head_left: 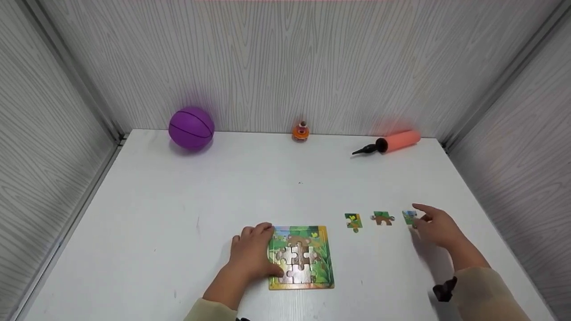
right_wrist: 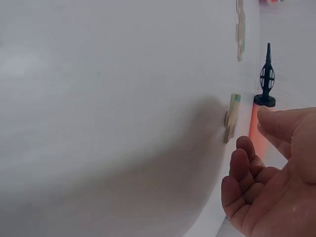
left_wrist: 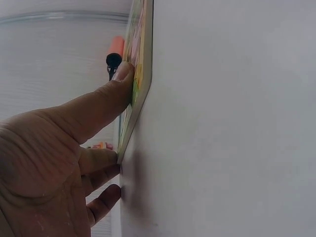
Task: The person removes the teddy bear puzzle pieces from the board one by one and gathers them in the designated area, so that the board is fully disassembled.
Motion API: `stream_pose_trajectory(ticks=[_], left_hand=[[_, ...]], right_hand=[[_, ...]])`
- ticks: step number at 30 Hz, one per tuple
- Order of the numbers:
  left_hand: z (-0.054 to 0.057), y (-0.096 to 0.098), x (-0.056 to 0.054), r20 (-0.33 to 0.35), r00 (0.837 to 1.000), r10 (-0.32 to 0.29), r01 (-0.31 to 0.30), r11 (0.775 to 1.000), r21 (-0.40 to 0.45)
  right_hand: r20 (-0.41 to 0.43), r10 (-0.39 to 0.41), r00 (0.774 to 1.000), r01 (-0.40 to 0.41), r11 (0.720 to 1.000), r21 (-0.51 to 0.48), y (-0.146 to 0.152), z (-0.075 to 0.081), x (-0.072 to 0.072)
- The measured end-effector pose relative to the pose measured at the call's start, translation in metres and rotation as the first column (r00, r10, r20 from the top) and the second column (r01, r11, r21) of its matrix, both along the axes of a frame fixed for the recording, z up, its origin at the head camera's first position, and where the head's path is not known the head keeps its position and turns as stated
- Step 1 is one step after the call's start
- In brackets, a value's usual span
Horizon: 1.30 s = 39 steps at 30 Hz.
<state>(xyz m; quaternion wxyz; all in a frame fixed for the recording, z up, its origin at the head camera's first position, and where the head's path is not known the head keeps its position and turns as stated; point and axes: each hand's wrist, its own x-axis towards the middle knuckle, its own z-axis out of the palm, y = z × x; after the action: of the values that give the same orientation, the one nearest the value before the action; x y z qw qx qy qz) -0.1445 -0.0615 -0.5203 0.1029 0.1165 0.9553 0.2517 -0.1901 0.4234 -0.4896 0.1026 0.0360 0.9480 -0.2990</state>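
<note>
A square jigsaw puzzle (head_left: 323,276) with a colourful animal picture lies on the white table, pieces set in its frame. My left hand (head_left: 252,254) holds its left side, the thumb (left_wrist: 106,101) on the face and fingertips at the edge. Three loose puzzle pieces lie in a row right of the puzzle: a green and yellow one (head_left: 355,221), a brown and green one (head_left: 382,218) and a blue and green one (head_left: 408,216). Over this last piece hovers my right hand (head_left: 439,228), partly covering it. In the right wrist view its fingers are loosely bent, apart from the thumb, holding nothing.
Along the back wall stand a purple ball (head_left: 192,128) at left, a small orange toy (head_left: 300,133) in the middle and an orange hand pump (head_left: 401,141) with a black nozzle at right. Pale wood-patterned walls enclose the table on three sides.
</note>
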Motion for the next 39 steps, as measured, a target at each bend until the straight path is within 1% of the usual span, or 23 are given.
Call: stream_pose_trajectory(ticks=[3,7,9,11,14,16,18,21,24,26,28,33,36,39], left_hand=[[0.001,0.001,-0.001,0.003,1.000,-0.004,0.004,1.000,-0.004],[0.001,0.002,-0.001,0.002,1.000,-0.004,0.004,1.000,-0.005],[0.001,0.002,-0.002,0.001,1.000,0.001,-0.001,1.000,-0.008],[0.002,0.003,-0.002,0.002,1.000,0.006,-0.006,1.000,-0.009],[0.002,0.004,-0.002,-0.005,1.000,0.008,-0.008,1.000,-0.010],[0.002,0.005,-0.001,-0.003,1.000,0.011,-0.011,1.000,-0.007],[0.001,0.006,-0.001,0.002,1.000,0.014,-0.014,1.000,-0.005],[0.003,0.007,0.000,0.014,1.000,0.028,-0.028,1.000,0.002],[0.006,0.011,0.002,0.012,0.999,0.037,-0.037,0.999,0.005],[0.007,0.014,0.004,0.009,0.999,0.042,-0.042,0.999,0.007],[0.008,0.016,0.005,0.007,0.999,0.043,-0.043,0.999,0.005],[0.011,0.021,0.011,-0.008,0.999,0.034,-0.034,0.999,0.014],[0.014,0.024,0.016,-0.042,0.999,0.005,-0.004,1.000,0.023],[0.017,0.028,0.020,-0.072,0.996,-0.046,0.047,0.999,0.005]], right_hand=[[-0.104,0.010,0.995,-0.015,0.999,-0.051,-0.015,0.012,0.008],[-0.239,0.022,0.971,-0.054,0.990,-0.131,-0.041,0.027,0.018],[-0.277,0.033,0.960,-0.081,0.983,-0.164,-0.057,0.031,0.022],[-0.292,0.048,0.955,-0.110,0.973,-0.203,-0.074,0.033,0.025],[-0.267,0.095,0.959,-0.164,0.954,-0.250,-0.100,0.030,0.029],[-0.227,0.147,0.963,-0.207,0.940,-0.271,-0.117,0.025,0.033],[-0.170,0.217,0.961,-0.256,0.930,-0.264,-0.134,0.017,0.036],[-0.094,0.302,0.949,-0.316,0.913,-0.259,-0.156,0.004,0.041],[-0.037,0.347,0.937,-0.345,0.902,-0.262,-0.174,-0.005,0.045],[-0.015,0.359,0.933,-0.350,0.899,-0.265,-0.183,-0.009,0.046],[0.009,0.357,0.934,-0.343,0.904,-0.255,-0.190,-0.013,0.047],[0.046,0.319,0.947,-0.304,0.932,-0.199,-0.201,-0.019,0.048],[0.038,0.309,0.950,-0.299,0.939,-0.169,-0.204,-0.021,0.049],[0.022,0.314,0.949,-0.308,0.940,-0.150,-0.205,-0.023,0.049]])
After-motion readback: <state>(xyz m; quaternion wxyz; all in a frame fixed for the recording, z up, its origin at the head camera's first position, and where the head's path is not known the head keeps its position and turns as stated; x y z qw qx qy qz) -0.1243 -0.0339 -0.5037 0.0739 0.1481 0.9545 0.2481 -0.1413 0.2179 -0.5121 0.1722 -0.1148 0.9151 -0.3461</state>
